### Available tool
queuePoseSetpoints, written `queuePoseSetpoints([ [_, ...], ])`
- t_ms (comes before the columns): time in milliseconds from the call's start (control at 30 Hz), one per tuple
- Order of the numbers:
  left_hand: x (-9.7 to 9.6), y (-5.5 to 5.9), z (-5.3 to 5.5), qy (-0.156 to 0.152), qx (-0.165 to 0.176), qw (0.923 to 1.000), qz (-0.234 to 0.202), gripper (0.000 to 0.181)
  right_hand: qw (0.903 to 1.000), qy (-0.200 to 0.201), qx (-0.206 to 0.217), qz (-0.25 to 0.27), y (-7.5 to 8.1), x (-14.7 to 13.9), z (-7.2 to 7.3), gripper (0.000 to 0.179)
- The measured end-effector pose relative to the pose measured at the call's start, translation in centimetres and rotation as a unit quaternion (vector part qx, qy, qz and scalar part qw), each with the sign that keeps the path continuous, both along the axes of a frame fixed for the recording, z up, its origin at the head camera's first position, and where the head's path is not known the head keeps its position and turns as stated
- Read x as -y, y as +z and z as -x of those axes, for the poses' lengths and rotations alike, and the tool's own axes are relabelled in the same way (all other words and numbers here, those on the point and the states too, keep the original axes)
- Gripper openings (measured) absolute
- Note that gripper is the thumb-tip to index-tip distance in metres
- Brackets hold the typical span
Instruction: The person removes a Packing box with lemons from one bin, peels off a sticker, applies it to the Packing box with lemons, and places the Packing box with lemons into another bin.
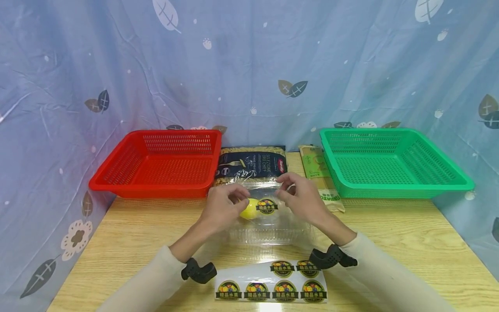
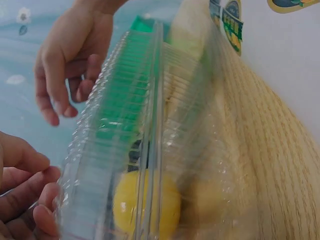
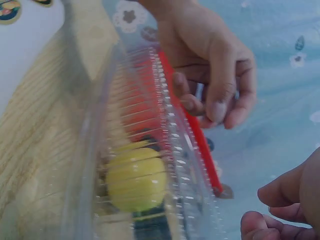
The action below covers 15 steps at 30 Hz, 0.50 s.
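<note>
On the table, a clear plastic clamshell box [image 1: 269, 236] stands with its lid down and a yellow, lemon-like fruit [image 1: 249, 209] inside. A round fruit-label sticker [image 1: 267, 206] lies on the lid. Over the box's left side hovers my left hand [image 1: 223, 207], its fingers loosely bent and nothing between them. Opposite it, my right hand [image 1: 305, 198] is above the right side, thumb and fingers apart, also holding nothing. In the left wrist view the left fingertips [image 2: 47, 175] come right beside the box's ribbed edge. The fruit [image 3: 136, 179] shows through the ribbed wall in the right wrist view.
A sticker sheet [image 1: 241, 277] with several labels lies in front of the box. Behind the box is a pasta bag [image 1: 251, 164]; a green-and-tan packet [image 1: 317, 169] leans by the green basket [image 1: 393, 190]. A red basket [image 1: 156, 190] stands at left. A blue curtain [image 1: 249, 65] hangs behind.
</note>
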<state>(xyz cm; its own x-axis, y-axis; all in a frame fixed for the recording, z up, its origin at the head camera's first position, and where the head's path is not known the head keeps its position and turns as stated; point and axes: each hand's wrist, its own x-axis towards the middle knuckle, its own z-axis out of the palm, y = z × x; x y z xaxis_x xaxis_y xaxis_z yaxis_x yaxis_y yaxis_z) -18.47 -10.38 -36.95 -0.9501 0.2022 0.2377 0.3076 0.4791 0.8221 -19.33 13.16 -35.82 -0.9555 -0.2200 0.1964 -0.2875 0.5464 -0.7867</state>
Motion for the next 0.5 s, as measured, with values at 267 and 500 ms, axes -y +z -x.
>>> queuePoseSetpoints([
  [267, 1.9, 0.0, 0.0, 0.044, 0.005, 0.9988, -0.021, 0.016, 0.9973, -0.049, -0.023, 0.05, 0.6, -2.0, -0.2, 0.021],
  [500, 3.7, -0.6, 0.0, 0.077, 0.008, 0.9963, -0.036, 0.007, 0.9889, -0.083, -0.085, 0.089, 0.9, -4.1, -0.4, 0.018],
])
